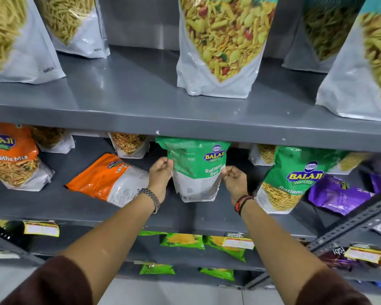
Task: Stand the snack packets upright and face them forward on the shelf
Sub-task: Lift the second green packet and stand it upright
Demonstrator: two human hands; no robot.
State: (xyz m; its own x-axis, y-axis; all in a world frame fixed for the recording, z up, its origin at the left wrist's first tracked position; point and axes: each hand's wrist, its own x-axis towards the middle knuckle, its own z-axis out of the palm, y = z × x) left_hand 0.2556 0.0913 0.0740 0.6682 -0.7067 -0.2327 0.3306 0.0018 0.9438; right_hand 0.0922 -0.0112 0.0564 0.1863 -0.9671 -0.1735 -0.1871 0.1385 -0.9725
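Note:
On the middle grey shelf [53, 208], both my hands hold a green and white Ratlami Sev packet [196, 168] upright, its back panel partly toward me. My left hand [161, 175] pinches its left edge and my right hand [234, 180] pinches its right edge. An orange Tikha Mix packet [106, 179] lies flat to the left. Another green Ratlami Sev packet [293, 179] stands facing forward on the right. An orange Mitha Mix packet [11, 157] stands at far left. A purple packet [337, 194] lies flat at far right.
Large white namkeen pouches [222, 45] stand on the upper shelf [130, 102], whose front lip hangs just above the held packet. Smaller packets stand at the back of the middle shelf. Green chip bags [183, 239] and price tags [238, 242] fill lower shelves. A slotted upright [356, 221] crosses at right.

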